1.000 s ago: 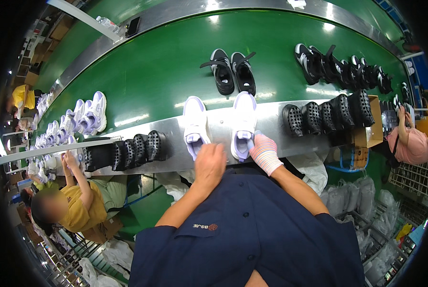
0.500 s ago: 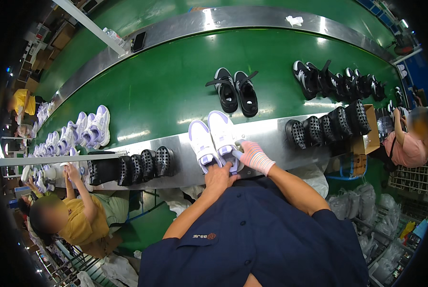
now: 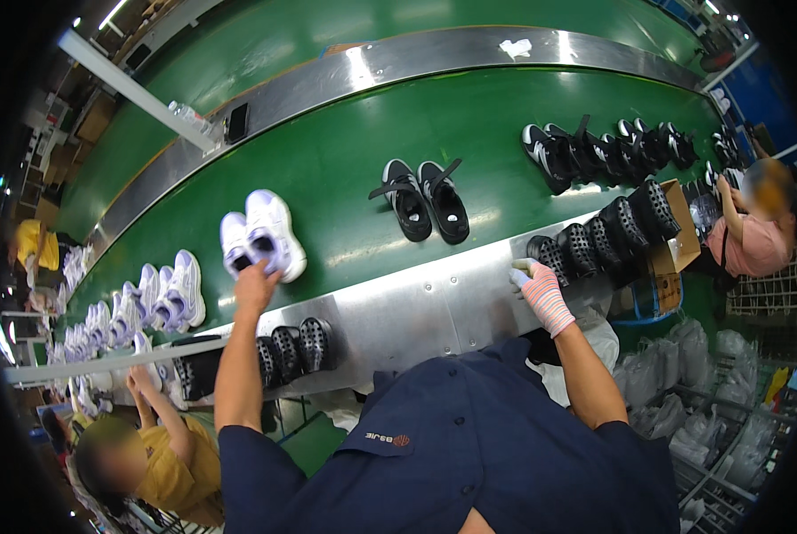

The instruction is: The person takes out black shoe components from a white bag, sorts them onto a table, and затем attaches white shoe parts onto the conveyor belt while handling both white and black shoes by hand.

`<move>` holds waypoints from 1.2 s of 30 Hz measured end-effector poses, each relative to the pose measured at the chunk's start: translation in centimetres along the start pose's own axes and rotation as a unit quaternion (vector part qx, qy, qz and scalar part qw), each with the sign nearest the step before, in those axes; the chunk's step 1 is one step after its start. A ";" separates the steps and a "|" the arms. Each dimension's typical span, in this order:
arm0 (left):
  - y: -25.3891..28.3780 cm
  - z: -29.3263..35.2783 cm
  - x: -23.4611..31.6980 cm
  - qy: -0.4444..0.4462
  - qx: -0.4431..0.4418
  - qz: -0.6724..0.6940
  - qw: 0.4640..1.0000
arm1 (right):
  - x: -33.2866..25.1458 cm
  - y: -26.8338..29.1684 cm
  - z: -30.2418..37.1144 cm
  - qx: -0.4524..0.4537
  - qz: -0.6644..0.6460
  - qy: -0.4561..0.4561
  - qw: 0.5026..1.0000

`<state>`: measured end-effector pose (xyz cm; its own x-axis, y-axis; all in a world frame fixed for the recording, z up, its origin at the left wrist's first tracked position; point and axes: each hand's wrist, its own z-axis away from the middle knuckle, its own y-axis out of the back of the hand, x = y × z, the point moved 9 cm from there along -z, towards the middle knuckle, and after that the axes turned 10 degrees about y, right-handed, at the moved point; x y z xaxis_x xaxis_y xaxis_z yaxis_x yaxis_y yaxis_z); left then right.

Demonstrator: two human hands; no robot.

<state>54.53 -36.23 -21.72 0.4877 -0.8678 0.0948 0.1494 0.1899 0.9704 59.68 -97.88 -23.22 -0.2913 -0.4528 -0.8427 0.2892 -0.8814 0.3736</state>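
My left hand (image 3: 255, 287), bare, reaches out to the left and grips a pair of white and lilac sneakers (image 3: 281, 233) at their heel ends, over the green surface. The two shoes sit side by side, toes pointing away from me. My right hand (image 3: 543, 291), in a striped glove with greyish fingertips, hovers over the metal edge with thumb and fingers somewhat apart. Nothing shows in it. Closest to it is a row of black studded, shoe-shaped pieces (image 3: 583, 249). A pair of black and grey shoes with loose straps (image 3: 410, 206) stands between my hands.
More white-lilac sneakers (image 3: 178, 294) line the left, more black shoes (image 3: 554, 158) the right. Black studded pieces (image 3: 315, 345) stand on the near metal ledge (image 3: 398, 311). A white bar (image 3: 113, 360) crosses at left. Co-workers sit at left (image 3: 171, 472) and right (image 3: 754, 254).
The white-lilac sneakers went from the metal ledge in front of me to the left, carried by my left hand. My right hand let go of them and moved right. The view shifted slightly.
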 end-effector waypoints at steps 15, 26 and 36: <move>-3.4 5.9 34.0 -0.294 0.107 0.109 0.944 | -7.2 -9.4 -12.8 -0.066 0.414 0.124 0.899; 2.6 2.8 34.3 -0.293 -0.082 0.266 0.915 | -16.6 -6.8 -12.8 -0.145 0.363 0.193 0.900; 3.5 8.9 31.4 -0.222 -0.265 0.282 0.895 | -17.1 -7.4 -5.1 -0.207 0.356 0.187 0.892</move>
<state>62.73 -66.87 -13.39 0.2422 -0.6395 0.7296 0.4307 0.7447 0.5098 67.15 -82.94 -13.53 0.4029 -0.7331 -0.5480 0.6132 -0.2283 0.7562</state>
